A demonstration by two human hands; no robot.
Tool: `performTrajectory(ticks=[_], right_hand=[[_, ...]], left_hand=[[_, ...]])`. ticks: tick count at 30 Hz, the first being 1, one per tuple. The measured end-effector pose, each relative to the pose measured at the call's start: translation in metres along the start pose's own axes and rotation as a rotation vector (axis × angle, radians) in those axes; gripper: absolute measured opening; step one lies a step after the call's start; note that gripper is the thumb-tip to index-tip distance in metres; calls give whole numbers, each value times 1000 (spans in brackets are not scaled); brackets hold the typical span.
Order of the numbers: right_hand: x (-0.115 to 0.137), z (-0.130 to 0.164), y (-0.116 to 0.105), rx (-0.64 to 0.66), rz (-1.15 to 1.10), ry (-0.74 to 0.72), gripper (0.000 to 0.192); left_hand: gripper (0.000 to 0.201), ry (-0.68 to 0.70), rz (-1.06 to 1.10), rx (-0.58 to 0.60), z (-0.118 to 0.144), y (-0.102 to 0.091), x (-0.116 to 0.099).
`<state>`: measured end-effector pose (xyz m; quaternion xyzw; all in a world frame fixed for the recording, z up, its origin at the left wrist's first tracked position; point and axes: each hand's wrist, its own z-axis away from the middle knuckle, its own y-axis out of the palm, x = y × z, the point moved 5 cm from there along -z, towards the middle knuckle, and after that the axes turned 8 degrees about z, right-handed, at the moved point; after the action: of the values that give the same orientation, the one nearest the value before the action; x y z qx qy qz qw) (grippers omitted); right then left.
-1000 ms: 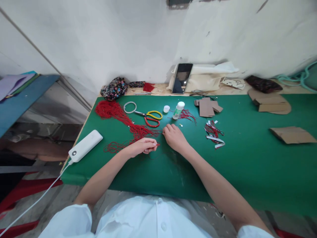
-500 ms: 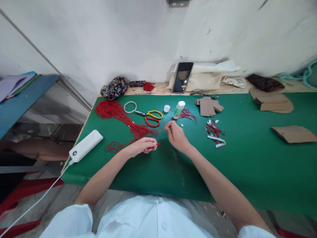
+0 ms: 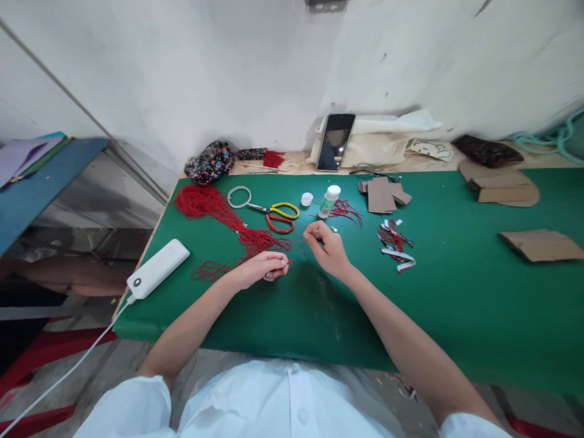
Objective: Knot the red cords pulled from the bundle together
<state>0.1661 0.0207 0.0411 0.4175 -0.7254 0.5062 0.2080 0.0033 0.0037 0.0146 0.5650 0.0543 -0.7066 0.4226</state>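
Observation:
A long tangle of red cord (image 3: pixel 237 228) runs across the green table mat (image 3: pixel 456 292) from the far left toward my hands. My left hand (image 3: pixel 262 267) rests on the mat with its fingers pinched on a red cord end. Just right of it, my right hand (image 3: pixel 328 246) is raised a little, fingertips pinched on a thin strand pulled from the bundle. Red-and-yellow scissors (image 3: pixel 276 216) lie just beyond my hands.
A white power bank (image 3: pixel 157 267) with a cable sits at the left edge. A ring (image 3: pixel 239 196), a white cap (image 3: pixel 307 199), a small bottle (image 3: pixel 329 201), cord scraps (image 3: pixel 396 243), cardboard pieces (image 3: pixel 383 196) and a propped phone (image 3: pixel 336 142) lie farther back.
My right hand lifted off the mat and drew back slightly toward me, pinching a strand. My left hand stayed in place.

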Motion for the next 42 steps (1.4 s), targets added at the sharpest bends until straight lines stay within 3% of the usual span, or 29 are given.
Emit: performTrajectory(ticks=[14,21,28,34,42], right_hand=[[3,3,11,112,32,-70,13],[13,9,22,294,-82,-118,14],[16,14,29,437,21,-213,18],[17,16,31,474,102,-244,15],[12,18,36,569,292,-217,16]], left_hand=[[32,19,36,-83,-1,-3,0],[33,31,44,-189,-3,-10,0],[31,80,110,-236,-4,-11,-4],[30,122,200,-286,-3,-15,-7],[24,299,242,-439,-2,-29,-8]])
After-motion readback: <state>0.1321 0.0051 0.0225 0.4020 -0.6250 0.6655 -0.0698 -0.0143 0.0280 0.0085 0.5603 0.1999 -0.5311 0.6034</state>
